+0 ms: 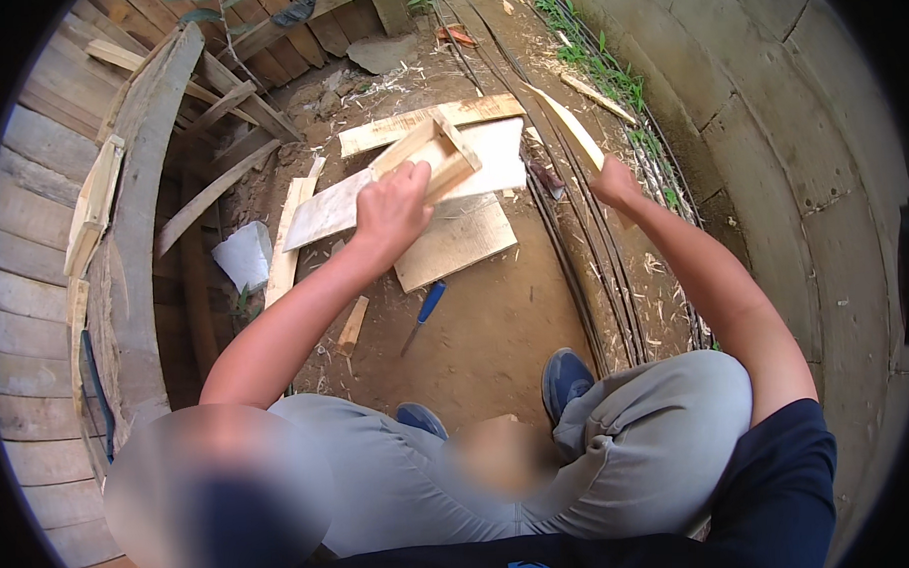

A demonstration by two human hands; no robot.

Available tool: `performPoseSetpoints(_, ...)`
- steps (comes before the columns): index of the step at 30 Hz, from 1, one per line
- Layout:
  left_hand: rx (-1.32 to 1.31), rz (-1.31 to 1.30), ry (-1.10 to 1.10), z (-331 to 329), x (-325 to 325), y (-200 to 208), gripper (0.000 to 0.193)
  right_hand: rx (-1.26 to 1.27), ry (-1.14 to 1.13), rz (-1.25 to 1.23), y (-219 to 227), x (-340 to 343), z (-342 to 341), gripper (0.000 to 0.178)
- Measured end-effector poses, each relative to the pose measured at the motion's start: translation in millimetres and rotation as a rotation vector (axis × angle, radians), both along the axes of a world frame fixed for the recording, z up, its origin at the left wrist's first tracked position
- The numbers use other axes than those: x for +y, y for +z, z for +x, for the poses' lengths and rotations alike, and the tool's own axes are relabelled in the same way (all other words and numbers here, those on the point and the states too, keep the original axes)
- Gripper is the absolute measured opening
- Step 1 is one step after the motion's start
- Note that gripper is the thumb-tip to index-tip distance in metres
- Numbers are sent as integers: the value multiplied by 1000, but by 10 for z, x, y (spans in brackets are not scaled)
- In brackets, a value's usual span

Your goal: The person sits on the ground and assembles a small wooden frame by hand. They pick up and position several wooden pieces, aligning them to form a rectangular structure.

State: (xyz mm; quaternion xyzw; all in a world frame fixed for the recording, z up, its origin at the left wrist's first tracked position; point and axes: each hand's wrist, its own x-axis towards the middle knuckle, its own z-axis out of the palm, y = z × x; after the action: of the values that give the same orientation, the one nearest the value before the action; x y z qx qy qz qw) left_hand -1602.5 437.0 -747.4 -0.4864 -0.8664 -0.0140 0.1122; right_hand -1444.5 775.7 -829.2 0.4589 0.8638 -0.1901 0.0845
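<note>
My left hand [392, 211] is closed around the near side of a small open wooden box [453, 149], tilted above the boards. Its fingers grip the wall, and a pale inner face shows. Out to the right, my right hand [616, 183] is wrapped around a long, thin, pale strip that looks like wood [567, 123]. The strip points away and to the left, and a short end shows below the fist. Under the box lie a whitish board [322, 211] and a square piece of plank [458, 246]. A blue-handled screwdriver [432, 300] rests on the dirt nearer to me.
Another plank [369, 137] lies behind the whitish board. Long dark rods [573, 240] run along the ground on the right, beside a block wall [769, 123]. At left stand a wooden fence [35, 299] and a thick beam [129, 275]. A wood offcut [353, 326] lies near my feet.
</note>
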Motion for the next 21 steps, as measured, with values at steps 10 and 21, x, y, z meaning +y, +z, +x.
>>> performPoseSetpoints(10, -107, -211, -348, 340, -273, -1008, 43, 30, -30, -13, -83, 120, 95, 38)
performPoseSetpoints(21, -514, 292, 268, -596, -751, -951, 18, 83, 130, 4, -203, -34, 27, 34)
